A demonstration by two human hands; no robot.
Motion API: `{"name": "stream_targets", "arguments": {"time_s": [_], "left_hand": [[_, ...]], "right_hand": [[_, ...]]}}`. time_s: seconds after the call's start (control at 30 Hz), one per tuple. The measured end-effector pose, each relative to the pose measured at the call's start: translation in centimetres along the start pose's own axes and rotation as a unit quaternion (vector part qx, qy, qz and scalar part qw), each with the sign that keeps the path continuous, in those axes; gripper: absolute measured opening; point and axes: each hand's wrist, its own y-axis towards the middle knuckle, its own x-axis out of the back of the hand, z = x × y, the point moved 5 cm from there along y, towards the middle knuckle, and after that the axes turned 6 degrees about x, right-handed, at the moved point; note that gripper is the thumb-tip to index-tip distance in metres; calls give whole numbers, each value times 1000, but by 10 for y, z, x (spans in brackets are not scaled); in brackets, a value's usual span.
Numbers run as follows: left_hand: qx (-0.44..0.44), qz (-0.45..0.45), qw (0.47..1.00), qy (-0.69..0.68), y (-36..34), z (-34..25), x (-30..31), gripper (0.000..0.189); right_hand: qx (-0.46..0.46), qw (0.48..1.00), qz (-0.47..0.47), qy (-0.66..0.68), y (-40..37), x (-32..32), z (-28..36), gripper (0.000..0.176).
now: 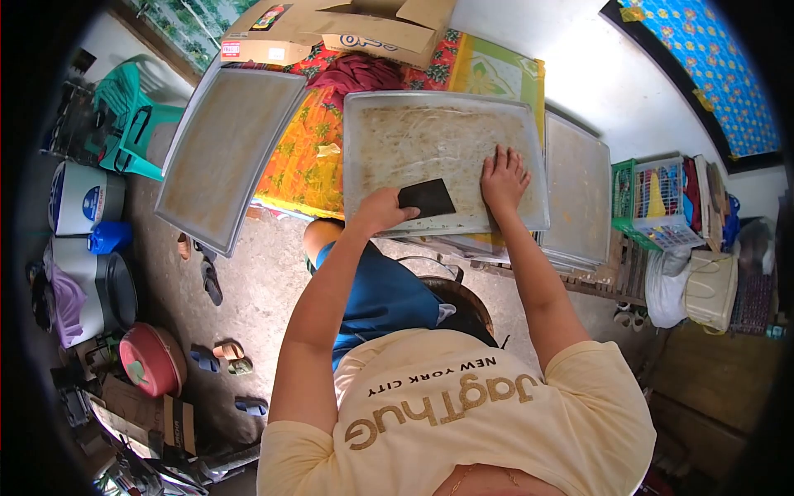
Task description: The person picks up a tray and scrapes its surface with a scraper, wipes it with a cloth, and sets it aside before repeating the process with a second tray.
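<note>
A large metal tray (447, 132) with brownish stains lies on the cloth-covered table in front of me. My left hand (383, 211) grips the near end of a flat black piece (428, 198), which rests against the tray's surface near its front edge. My right hand (504, 178) lies flat on the right part of the tray, fingers spread, holding nothing.
A second tray (227, 153) leans over the table's left side, and more trays (576, 190) are stacked at the right. Cardboard boxes (380, 37) and a dark red cloth (357, 74) sit behind. A green chair (136, 124) stands left; slippers (211, 281) lie on the floor.
</note>
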Motion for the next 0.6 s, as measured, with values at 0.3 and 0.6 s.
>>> {"name": "stream_targets", "arguments": {"time_s": [0.3,0.6], "left_hand": [[44,-22,999,24,-10,-11,7,35],[25,-41,969,-243,13,38,6,45]], "right_hand": [[-1,1000,-2,-3,2,-1,1,52],[-3,1000,-6,0,1,2,1,51]]}}
